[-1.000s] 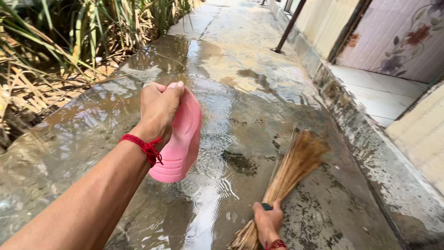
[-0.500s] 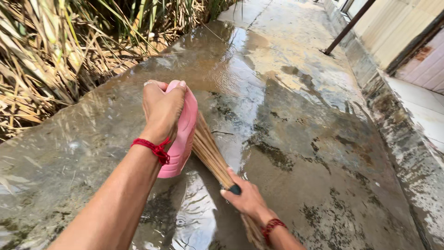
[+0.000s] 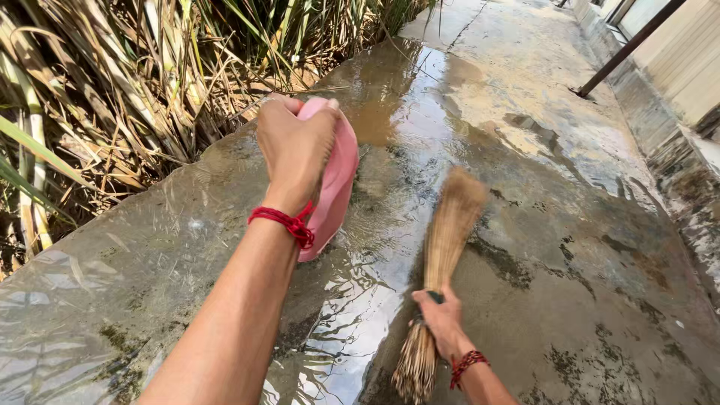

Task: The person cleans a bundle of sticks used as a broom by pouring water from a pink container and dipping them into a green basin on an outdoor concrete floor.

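Outdoor house yard: wet concrete path (image 3: 525, 225), dry reeds (image 3: 112, 97) alongside, bldg wall (image 3: 690, 67) w/ step.

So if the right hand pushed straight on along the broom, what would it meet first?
Likely just wet concrete: past the right hand and the broom tip, the slab looks free as far as shown, though depth is unclear.

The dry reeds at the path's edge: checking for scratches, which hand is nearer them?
Left. The left hand, holding the pink jug, is beside the reeds; the right hand grips the broom farther away.
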